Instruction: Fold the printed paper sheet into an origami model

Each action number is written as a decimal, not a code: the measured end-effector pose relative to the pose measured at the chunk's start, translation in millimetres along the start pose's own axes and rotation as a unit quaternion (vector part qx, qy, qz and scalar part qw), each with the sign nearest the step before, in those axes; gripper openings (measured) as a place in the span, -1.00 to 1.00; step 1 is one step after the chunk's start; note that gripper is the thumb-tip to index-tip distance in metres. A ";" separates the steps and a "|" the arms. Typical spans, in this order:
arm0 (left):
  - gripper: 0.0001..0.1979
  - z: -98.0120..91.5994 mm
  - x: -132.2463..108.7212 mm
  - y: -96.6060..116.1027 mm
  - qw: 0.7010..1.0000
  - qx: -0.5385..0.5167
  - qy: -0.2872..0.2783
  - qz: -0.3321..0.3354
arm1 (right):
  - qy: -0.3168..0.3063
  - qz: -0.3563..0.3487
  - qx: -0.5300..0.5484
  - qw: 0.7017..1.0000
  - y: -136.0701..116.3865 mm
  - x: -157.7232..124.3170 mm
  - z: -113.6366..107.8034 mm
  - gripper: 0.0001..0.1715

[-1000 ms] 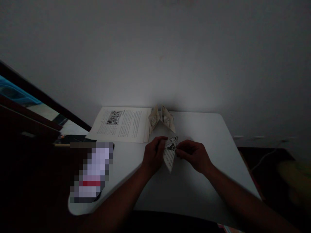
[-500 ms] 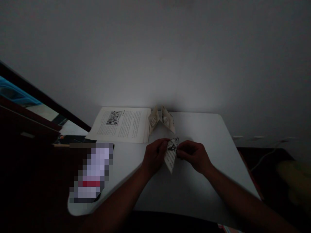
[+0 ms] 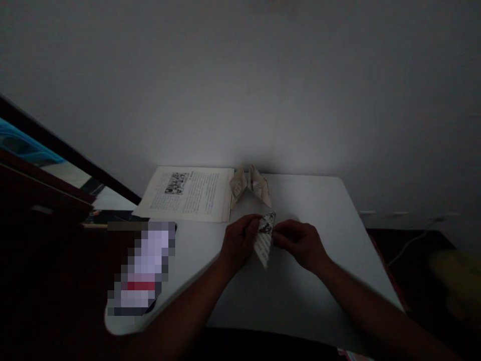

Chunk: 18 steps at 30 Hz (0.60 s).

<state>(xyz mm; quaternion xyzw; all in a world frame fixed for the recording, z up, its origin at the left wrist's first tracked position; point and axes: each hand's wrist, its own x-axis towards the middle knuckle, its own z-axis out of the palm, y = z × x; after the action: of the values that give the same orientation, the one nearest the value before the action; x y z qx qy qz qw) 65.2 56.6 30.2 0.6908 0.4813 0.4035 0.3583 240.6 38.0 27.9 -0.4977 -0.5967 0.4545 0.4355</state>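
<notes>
Grasped in the left hand (image 3: 239,240): a folded paper (image 3: 264,245) bearing print and a dark picture, out over the counter (image 3: 315,200) between both hands, narrow point toward the body. Left edge covered by fingers; contact with the counter hard to make out. At the right edge, bunched fingertips of the right hand (image 3: 301,241); too dark to tell a firm pinch from a mere touch. Inner fingers lost in shadow. Just beyond, standing on the counter, a peaked paper form (image 3: 260,189); cannot tell one piece from two. Just beside, on the left, a printed book (image 3: 201,198), text too small to read. Nearer on the left, a phone-like thing (image 3: 150,260) masked by coarse pixel blocks. Far right, a yellowish shape (image 3: 456,281), blurred beyond naming. Cut off below: both forearms and dark cloth (image 3: 263,343).
</notes>
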 end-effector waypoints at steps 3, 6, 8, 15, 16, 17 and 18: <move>-0.67 -0.5 -0.4 1.0 1.000 -0.005 0.001 -0.004 | 0.008 -0.014 -0.024 1.000 -1.4 -0.3 -0.5 -0.87; -0.63 -1.1 -1.0 1.6 1.000 -0.007 0.004 -0.007 | 0.006 -0.036 -0.054 0.998 -3.5 -0.6 -1.4 -0.88; -0.61 -1.5 -1.0 1.4 1.000 -0.012 0.000 -0.013 | 0.009 -0.052 -0.072 0.996 -4.7 -1.0 -1.6 -0.88; -0.55 -3.6 0.3 -0.2 0.997 -0.048 -0.034 -0.043 | 0.019 -0.153 -0.137 0.978 -4.8 -3.5 2.2 -0.83; -0.53 -3.8 0.4 0.1 0.996 -0.058 -0.037 -0.052 | 0.016 -0.164 -0.142 0.976 -4.4 -3.8 2.6 -0.81; -0.52 -3.9 0.5 0.5 0.995 -0.070 -0.037 -0.061 | 0.013 -0.171 -0.144 0.975 -4.1 -4.1 3.0 -0.79; -0.50 -3.9 0.7 1.0 0.993 -0.083 -0.036 -0.070 | 0.010 -0.175 -0.145 0.974 -3.9 -4.2 3.3 -0.78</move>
<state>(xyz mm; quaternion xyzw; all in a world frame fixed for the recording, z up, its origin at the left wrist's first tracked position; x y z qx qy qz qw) 62.1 57.4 32.8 0.6372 0.4804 0.3911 0.4586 237.2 33.0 30.7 -0.4478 -0.7300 0.2749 0.4371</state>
